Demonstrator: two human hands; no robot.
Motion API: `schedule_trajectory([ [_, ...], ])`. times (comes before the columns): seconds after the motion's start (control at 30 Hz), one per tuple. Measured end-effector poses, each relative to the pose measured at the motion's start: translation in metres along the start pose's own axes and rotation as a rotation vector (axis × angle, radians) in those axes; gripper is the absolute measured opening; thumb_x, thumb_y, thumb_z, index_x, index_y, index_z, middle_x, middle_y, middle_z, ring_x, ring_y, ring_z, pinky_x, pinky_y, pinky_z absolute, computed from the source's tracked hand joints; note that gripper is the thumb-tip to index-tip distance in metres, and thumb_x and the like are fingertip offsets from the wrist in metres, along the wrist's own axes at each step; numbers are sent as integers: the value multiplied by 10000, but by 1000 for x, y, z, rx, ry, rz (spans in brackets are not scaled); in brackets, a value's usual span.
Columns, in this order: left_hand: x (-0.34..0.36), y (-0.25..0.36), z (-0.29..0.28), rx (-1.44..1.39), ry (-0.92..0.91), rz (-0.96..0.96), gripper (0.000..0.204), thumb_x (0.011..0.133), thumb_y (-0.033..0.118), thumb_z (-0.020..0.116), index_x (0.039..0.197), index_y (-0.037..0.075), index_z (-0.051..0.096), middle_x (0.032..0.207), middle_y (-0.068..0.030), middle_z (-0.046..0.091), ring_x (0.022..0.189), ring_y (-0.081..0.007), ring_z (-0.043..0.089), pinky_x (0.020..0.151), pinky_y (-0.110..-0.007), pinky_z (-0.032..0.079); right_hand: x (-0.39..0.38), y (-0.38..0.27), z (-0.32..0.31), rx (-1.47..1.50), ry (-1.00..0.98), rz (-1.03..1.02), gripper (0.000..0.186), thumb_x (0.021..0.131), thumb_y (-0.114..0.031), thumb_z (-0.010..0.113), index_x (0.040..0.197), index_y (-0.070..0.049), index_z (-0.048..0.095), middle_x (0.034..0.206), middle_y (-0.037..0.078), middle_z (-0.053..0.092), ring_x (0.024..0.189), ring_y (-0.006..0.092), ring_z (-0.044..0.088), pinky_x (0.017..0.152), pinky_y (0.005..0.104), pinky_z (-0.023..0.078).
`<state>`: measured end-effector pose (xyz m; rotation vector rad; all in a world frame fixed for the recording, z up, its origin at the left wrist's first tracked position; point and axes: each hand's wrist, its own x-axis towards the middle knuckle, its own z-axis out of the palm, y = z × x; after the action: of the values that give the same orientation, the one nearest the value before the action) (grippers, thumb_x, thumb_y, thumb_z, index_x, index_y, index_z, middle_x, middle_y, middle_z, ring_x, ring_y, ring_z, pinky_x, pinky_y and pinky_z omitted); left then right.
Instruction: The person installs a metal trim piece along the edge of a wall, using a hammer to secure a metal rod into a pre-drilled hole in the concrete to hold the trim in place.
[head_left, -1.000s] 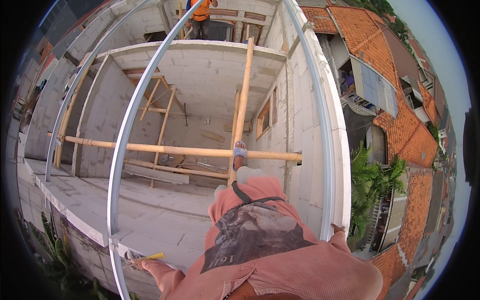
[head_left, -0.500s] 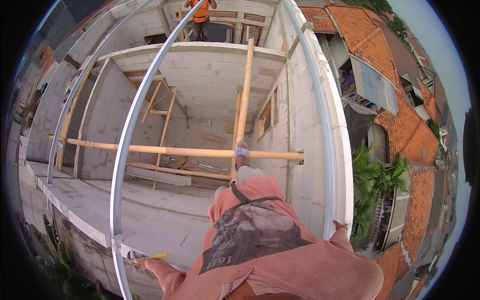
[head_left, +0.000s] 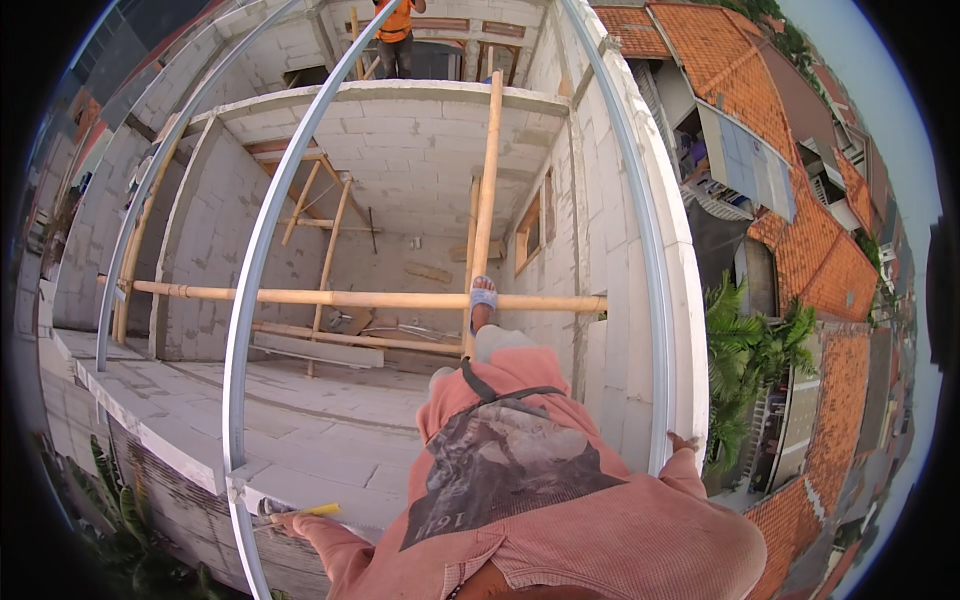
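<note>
Near the lower left, my left hand (head_left: 294, 523) grips a slim yellow tool (head_left: 322, 509) at the edge of a white block wall (head_left: 190, 440); the tool's far part is unclear. A silver metal channel (head_left: 238, 390) stands just left of that hand. My right hand (head_left: 683, 445) rests with fingers apart on the right wall's white top (head_left: 682, 360), beside another metal channel (head_left: 655, 330). My sandalled foot (head_left: 483, 298) is on crossed bamboo poles (head_left: 380, 298), high above the room. My pink clothing fills the lower middle.
A worker in an orange vest (head_left: 395, 25) stands beyond the middle wall (head_left: 400, 95). Bamboo framing (head_left: 330, 250) and loose boards lie below inside the room. Outside the right wall are orange tiled roofs (head_left: 740, 60) and palm leaves (head_left: 750, 370), far down.
My right hand has shifted slightly up along the wall top. My left hand stays with the yellow tool, a little further right in the picture. The view has moved slightly.
</note>
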<state>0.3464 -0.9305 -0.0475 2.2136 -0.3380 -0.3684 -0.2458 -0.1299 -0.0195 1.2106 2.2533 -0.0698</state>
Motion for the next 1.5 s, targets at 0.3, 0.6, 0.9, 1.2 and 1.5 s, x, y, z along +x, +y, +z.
schedule_trajectory([
  [0.3, -1, -18, -9, -41, 23, -47, 565, 865, 497, 677, 1251, 86, 644, 1153, -129, 687, 1018, -303, 655, 858, -444, 521, 7, 5, -13, 1, 31, 63, 1334, 632, -664, 787, 1567, -68, 46, 1612, 242, 67, 1494, 393, 99, 1217, 457, 170],
  [0.6, 20, -27, -17, -94, 8, -228, 767, 784, 674, 655, 1285, 96, 613, 1094, -113, 684, 986, -281, 642, 872, -404, 521, -53, -53, 12, -56, 373, -261, 1124, 720, -540, 762, 1544, -52, 174, 1519, 283, 255, 1418, 410, 267, 1155, 473, 275],
  [0.9, 22, -63, -28, 169, 214, -21, 768, 833, 671, 594, 1355, 113, 517, 1163, -90, 676, 1155, -261, 600, 1007, -421, 403, -141, -140, 53, -234, 59, -940, 975, 772, -440, 714, 1517, -39, 231, 1418, 280, 348, 1329, 414, 349, 1096, 477, 322],
  [1.2, 13, -66, -3, 313, 114, 39, 728, 901, 716, 442, 1336, 136, 513, 1000, -19, 716, 1103, -164, 599, 1037, -403, 321, -178, -195, 43, -380, -111, -1148, 828, 824, -340, 666, 1491, -25, 289, 1317, 276, 441, 1240, 418, 432, 1036, 482, 369],
  [1.5, -9, -37, -18, 371, 73, 66, 732, 947, 694, 314, 928, 131, 781, 1471, 30, 411, 1322, -115, 391, 1153, -492, 134, -195, -219, 33, -595, -186, -1262, 687, 876, -240, 618, 1464, -11, 346, 1216, 273, 533, 1151, 422, 515, 977, 487, 415],
])
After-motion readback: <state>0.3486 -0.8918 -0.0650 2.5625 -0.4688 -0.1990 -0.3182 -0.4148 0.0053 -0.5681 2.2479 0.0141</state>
